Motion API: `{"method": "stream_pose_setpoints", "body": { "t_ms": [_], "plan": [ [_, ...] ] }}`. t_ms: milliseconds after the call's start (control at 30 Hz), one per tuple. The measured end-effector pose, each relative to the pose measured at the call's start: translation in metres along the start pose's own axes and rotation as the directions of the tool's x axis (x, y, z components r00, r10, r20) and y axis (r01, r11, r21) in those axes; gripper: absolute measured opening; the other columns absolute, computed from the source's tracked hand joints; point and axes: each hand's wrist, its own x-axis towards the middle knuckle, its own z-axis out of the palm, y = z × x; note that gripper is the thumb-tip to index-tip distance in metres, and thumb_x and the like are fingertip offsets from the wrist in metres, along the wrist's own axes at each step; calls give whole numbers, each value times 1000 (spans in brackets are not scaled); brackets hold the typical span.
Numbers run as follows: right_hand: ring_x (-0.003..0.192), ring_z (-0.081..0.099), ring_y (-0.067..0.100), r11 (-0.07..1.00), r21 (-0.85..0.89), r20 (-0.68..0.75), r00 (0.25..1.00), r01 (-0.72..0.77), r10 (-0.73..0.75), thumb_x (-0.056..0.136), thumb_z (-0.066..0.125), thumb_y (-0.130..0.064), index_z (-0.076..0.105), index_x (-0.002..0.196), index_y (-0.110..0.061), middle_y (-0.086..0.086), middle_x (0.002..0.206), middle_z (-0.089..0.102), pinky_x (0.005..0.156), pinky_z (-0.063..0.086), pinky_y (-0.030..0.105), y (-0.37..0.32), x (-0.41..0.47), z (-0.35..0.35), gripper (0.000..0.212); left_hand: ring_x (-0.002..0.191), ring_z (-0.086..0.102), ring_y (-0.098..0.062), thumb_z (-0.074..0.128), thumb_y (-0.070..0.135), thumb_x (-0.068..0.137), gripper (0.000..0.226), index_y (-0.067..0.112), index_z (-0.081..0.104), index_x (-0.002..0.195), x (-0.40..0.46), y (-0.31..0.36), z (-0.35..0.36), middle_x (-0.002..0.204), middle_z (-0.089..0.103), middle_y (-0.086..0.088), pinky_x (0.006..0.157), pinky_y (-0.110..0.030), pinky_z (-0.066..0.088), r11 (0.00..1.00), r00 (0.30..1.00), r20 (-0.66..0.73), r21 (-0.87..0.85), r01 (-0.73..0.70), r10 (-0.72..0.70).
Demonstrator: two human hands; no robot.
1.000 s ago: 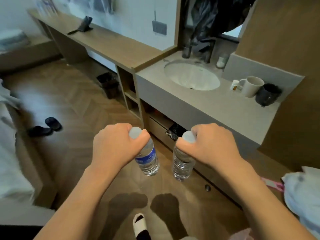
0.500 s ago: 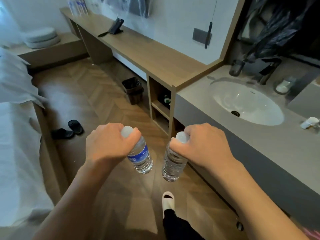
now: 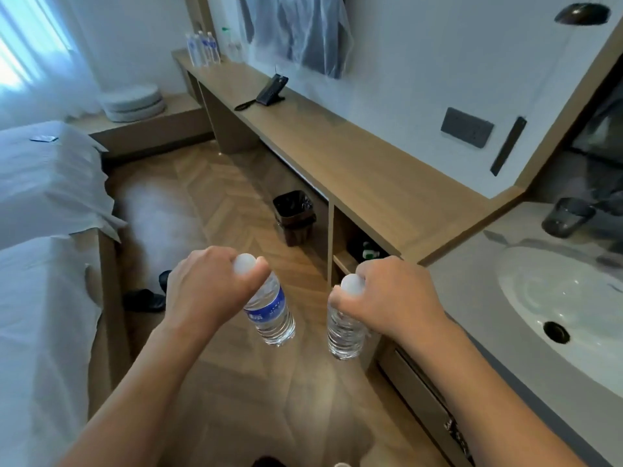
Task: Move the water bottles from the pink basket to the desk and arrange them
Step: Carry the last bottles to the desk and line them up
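The left hand [image 3: 202, 291] grips a blue-labelled water bottle [image 3: 269, 313] by its neck, hanging over the wooden floor. Just beside it, apart, the right hand [image 3: 387, 294] holds a clear water bottle [image 3: 345, 335] the same way. Beyond both hands runs the long wooden desk [image 3: 354, 163], more bottles [image 3: 202, 48] at its far end
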Motion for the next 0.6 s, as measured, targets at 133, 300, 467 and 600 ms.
{"method": "stream_pose_setpoints", "body": {
  "t_ms": [133, 300, 467, 600],
  "plan": [
    [53, 45, 16, 999, -24, 20, 999, 27, -26, 75, 53, -57, 48, 57, -16, -3, 57, 49, 48, 27, 26, -20, 89, 10, 45, 50, 47, -23, 53, 51, 77, 48, 14, 45, 47, 79, -26, 11, 46, 46, -1, 49, -27, 29, 999, 999, -23, -32, 29, -29],
    [55, 47, 21, 998, -63, 20, 1000, 16, -15, 74, 54, -56, 45, 57, -16, -1, 56, 47, 48, 24, 27, -57, 198, 41, 45, 47, 45, -20, 52, 54, 78, 52, 15, 43, 46, 179, -78, 34, 44, 42, 2, 48, -27, 30, 999, 1000, -14, -32, -25, 25],
    [59, 53, 21, 999, -51, 30, 1000, 1, 0, 75, 52, -59, 49, 59, -16, -2, 57, 49, 49, 27, 29, -106, 310, 55, 46, 58, 51, -21, 51, 58, 78, 51, 17, 45, 48, 291, -134, 47, 51, 48, 2, 50, -28, 33, 998, 998, 11, -7, -68, 68],
    [61, 56, 20, 999, 19, -1, 999, -33, 33, 77, 54, -60, 57, 64, -14, -2, 60, 52, 50, 30, 28, -141, 391, 61, 47, 53, 50, -18, 54, 55, 81, 51, 16, 49, 48, 372, -171, 51, 49, 49, 2, 50, -28, 33, 995, 995, 8, 11, -101, 101]
  ]
}}
